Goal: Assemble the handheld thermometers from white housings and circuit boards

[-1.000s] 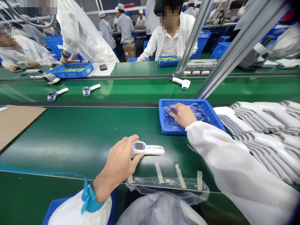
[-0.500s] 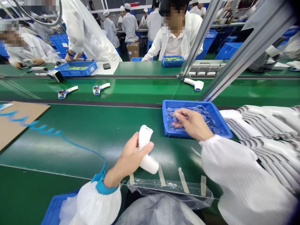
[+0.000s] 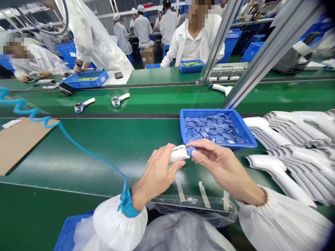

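My left hand [image 3: 159,170] is wrapped round a white plastic gun-shaped housing [image 3: 178,152], with the slotted end turned to the right. Pinched between the thumb and fingers of my right hand [image 3: 218,164] is a small blue plastic cover [image 3: 191,150]. The cover touches the end of the housing; whether it is seated there I cannot tell. Just behind my right hand stands a blue bin [image 3: 183,130] holding many similar blue pieces [image 3: 214,127]. A blue wrist strap [image 3: 128,205] with a coiled cord circles my left wrist.
White housing shells [image 3: 300,164] lie in nested rows at the right. Partly built guns [image 3: 120,99] lie on the green conveyor [image 3: 162,101]. Cardboard [image 3: 26,143] is at the left, tape strips [image 3: 204,195] at the front edge. A slanted metal post [image 3: 261,66] rises at right. Co-workers sit opposite.
My right hand has left the bin with a blue cover and met the housing. My left hand has raised and turned the housing rightward. Guns on the conveyor have shifted right.
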Motion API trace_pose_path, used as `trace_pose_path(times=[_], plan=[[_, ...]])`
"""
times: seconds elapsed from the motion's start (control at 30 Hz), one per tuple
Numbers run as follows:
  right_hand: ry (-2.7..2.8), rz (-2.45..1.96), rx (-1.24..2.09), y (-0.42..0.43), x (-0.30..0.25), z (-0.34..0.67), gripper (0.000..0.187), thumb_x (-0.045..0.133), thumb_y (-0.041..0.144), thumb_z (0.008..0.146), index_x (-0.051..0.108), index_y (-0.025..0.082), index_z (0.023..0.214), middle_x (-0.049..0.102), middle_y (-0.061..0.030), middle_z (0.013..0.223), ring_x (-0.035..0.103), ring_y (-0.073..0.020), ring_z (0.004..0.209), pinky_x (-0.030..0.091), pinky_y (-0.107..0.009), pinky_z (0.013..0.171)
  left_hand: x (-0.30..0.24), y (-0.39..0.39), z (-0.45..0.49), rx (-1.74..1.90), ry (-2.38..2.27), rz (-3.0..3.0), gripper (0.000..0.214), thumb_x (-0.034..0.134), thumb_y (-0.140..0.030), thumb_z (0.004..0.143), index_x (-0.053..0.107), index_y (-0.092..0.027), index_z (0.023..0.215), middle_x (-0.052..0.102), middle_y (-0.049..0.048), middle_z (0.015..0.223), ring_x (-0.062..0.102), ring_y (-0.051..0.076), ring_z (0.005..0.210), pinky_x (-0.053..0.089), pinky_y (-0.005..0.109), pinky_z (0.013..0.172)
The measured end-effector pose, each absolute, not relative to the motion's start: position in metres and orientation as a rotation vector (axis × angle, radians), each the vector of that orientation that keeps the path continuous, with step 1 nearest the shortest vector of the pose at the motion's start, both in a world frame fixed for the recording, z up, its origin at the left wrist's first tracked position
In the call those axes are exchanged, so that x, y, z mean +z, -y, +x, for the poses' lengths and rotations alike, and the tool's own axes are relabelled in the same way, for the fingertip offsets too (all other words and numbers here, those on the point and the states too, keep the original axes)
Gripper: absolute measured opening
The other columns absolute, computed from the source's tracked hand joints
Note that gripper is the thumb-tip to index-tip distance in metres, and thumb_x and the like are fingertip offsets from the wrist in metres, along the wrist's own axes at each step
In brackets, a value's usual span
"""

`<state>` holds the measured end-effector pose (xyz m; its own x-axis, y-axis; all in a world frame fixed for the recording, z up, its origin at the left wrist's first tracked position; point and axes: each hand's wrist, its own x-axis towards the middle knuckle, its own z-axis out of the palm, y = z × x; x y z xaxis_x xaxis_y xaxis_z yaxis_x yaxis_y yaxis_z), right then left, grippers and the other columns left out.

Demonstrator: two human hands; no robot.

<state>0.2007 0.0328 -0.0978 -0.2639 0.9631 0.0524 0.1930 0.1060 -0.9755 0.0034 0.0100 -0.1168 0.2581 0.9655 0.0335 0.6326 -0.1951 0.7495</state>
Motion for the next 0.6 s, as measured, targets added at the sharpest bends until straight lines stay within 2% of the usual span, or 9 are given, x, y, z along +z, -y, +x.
trace_pose_path(times=[0.1,0.2,0.37,0.43,0.6], plan=[[1.738,-1.131,1.106,-0.029,-0.096,0.197,0.024,0.059,0.040,0.096,0.074,0.026,0.110,0.067,-0.0049,0.114,0.064,-0.0170,0.102,0.056,-0.029,0.085,-0.116,-0.009,0.005,0.704,-1.474,1.988,0.013,0.057,-0.033,0.099,0.053,-0.024,0.108,0.063,-0.0003,0.100,0.055,0.021,0.087,0.039,0.034,0.077],[1.885,-1.144,0.912,-0.025,-0.097,0.194,0.028,0.051,0.033,0.101,0.071,0.026,0.119,0.066,-0.0041,0.120,0.064,-0.0155,0.106,0.055,-0.028,0.088,-0.118,-0.009,0.007,0.648,-1.522,2.092,0.011,0.055,-0.032,0.100,0.052,-0.022,0.106,0.063,0.0013,0.099,0.055,0.022,0.086,0.038,0.036,0.077],[1.999,-1.143,0.553,-0.021,-0.104,0.189,0.032,0.049,0.022,0.101,0.069,0.013,0.124,0.071,-0.0091,0.124,0.068,-0.0173,0.113,0.055,-0.028,0.100,-0.122,-0.011,0.009,0.564,-1.499,2.158,0.014,0.053,-0.031,0.101,0.052,-0.020,0.109,0.065,0.0040,0.106,0.056,0.023,0.088,0.039,0.037,0.077],[2.011,-1.172,0.511,-0.021,-0.108,0.188,0.034,0.048,0.023,0.101,0.068,0.011,0.126,0.071,-0.0106,0.125,0.069,-0.0194,0.113,0.056,-0.031,0.101,-0.122,-0.012,0.008,0.553,-1.495,2.146,0.018,0.051,-0.036,0.102,0.052,-0.020,0.110,0.065,0.0045,0.106,0.057,0.023,0.089,0.039,0.038,0.077],[2.034,-1.158,0.615,-0.025,-0.111,0.190,0.036,0.047,0.025,0.100,0.066,0.017,0.129,0.071,-0.0074,0.125,0.072,-0.0200,0.107,0.059,-0.032,0.094,-0.121,-0.010,0.008,0.546,-1.411,2.096,0.025,0.038,-0.041,0.107,0.053,-0.022,0.114,0.066,0.0033,0.105,0.059,0.022,0.090,0.039,0.037,0.078]])
